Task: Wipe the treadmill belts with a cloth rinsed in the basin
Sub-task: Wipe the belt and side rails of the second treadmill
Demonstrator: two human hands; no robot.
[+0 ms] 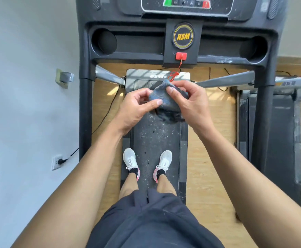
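I stand on a black treadmill belt (155, 140) that is speckled with pale dust. In front of my chest I hold a bunched grey-blue cloth (165, 102) with both hands. My left hand (137, 108) pinches its left side between thumb and fingers. My right hand (189, 99) grips its top and right side. The lower part of the cloth hangs loose above the belt. No basin is in view.
The treadmill console (183, 35) with a red safety key and cord (181, 56) stands just ahead. A second treadmill (278, 133) is on the right. A wall with a plugged socket (57, 161) is on the left. The floor (212, 158) is wood.
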